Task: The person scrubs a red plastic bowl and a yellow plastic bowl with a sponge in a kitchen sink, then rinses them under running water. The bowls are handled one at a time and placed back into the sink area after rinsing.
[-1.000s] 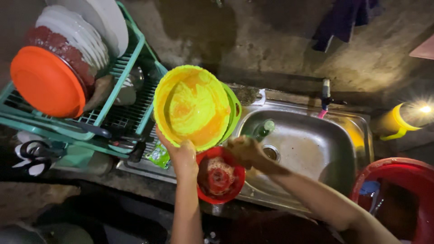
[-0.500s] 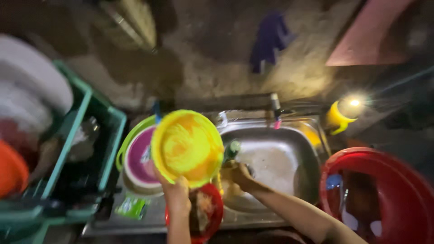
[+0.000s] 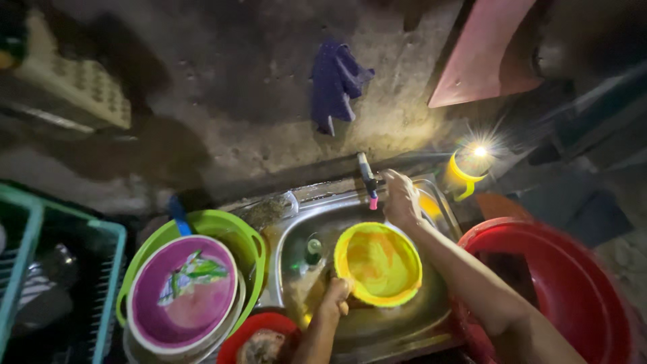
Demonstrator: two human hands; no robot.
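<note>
Over the sink (image 3: 296, 249), yellow bowl (image 3: 379, 264) between both hands: left hand (image 3: 335, 295), right hand (image 3: 400, 197).

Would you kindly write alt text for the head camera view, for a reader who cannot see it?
A person's left hand holds a yellow bowl in a steel sink, while the right hand reaches to the tap. Left of the sink, a purple plate sits in a green basin; a red tub stands at right under a small lamp.
</note>
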